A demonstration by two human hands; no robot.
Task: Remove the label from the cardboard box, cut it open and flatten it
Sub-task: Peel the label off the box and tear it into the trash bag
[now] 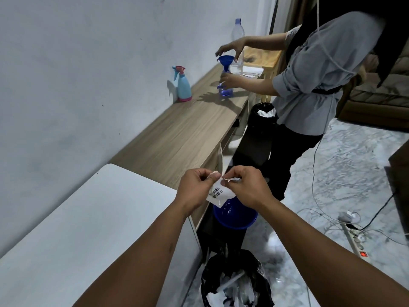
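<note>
Both hands are raised in front of the person, close together, and each one pinches the top edge of a white label (pixel 219 193) that hangs between them. The left hand (pixel 194 187) grips the label's upper left corner between thumb and curled fingers; the right hand (pixel 245 187) pinches the torn upper right edge the same way. The label shows a printed barcode on its left side and its top edge looks ragged between the two hands. It is held in the air above a blue bucket (pixel 235 216) that stands on the floor just beside the end of a wooden counter (pixel 177 138). Nearer the camera, a bin lined with a black bag (pixel 236 282) sits on the marble floor and holds scraps of white paper. A white table (pixel 88 218) fills the lower left, touching the counter's near end. No cardboard box can be seen. Farther along the counter stands a light blue spray bottle (pixel 183 85) against the wall. A second person in a grey shirt (pixel 321 69) stands at the far end, holding a blue funnel (pixel 225 63) set in a small bottle, with a clear plastic bottle (pixel 238 47) behind. A power strip (pixel 356 242) with cables lies on the floor at right.
</note>
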